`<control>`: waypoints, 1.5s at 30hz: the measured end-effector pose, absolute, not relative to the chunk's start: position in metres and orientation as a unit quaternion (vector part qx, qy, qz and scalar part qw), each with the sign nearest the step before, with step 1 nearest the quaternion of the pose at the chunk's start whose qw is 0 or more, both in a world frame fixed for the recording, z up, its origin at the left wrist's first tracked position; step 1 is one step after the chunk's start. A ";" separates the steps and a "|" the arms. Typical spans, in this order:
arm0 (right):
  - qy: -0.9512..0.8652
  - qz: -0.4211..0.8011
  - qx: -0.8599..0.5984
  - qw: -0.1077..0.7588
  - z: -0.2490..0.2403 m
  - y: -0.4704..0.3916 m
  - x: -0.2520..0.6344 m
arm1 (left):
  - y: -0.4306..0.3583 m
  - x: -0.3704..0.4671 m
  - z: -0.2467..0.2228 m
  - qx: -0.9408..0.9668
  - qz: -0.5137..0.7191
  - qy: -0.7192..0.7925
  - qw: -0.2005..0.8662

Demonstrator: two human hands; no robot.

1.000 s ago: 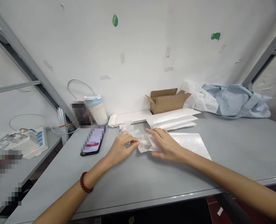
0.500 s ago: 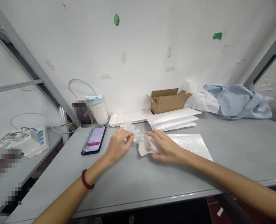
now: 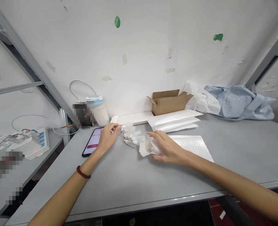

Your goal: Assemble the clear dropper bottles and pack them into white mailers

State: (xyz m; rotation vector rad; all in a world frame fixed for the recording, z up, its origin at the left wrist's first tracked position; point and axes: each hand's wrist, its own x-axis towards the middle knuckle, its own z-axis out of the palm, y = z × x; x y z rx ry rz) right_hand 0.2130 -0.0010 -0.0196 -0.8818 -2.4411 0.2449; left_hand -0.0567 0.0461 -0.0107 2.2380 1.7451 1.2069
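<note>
Several small clear plastic bottles (image 3: 131,134) with white tops and thin loops lie in a cluster at mid-table. At their left edge is my left hand (image 3: 109,137), with thumb and fingers pinched together; whatever is between the fingertips is too small to make out. A dark red bead bracelet is on that wrist. My right hand (image 3: 166,147) is closed around the mouth of a white bubble mailer (image 3: 194,145). The mailer's crumpled opening faces left, touching or close to the nearest bottles, and its body lies flat under and behind my hand.
A phone (image 3: 89,144) showing a timer lies left, partly behind my left hand. Along the wall stand a lidded cup (image 3: 100,113), a long white box (image 3: 134,118), more mailers (image 3: 174,121), an open cardboard box (image 3: 170,105), a white plastic bag (image 3: 203,99) and blue cloth (image 3: 237,102).
My left hand has moved left and slightly up, from beside the mailer's mouth to the far side of the bottles, which are now more visible. My right hand keeps its hold.
</note>
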 end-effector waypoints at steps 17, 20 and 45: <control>-0.897 0.084 -0.344 0.265 -0.019 0.000 0.214 | 0.002 -0.030 0.020 0.885 0.231 0.379 0.139; -0.899 0.090 -0.340 0.261 -0.020 0.000 0.213 | -0.001 -0.024 0.015 0.888 0.229 0.373 0.145; -0.904 0.137 -0.323 0.242 -0.024 0.000 0.212 | -0.007 -0.008 -0.009 0.890 0.241 0.365 0.129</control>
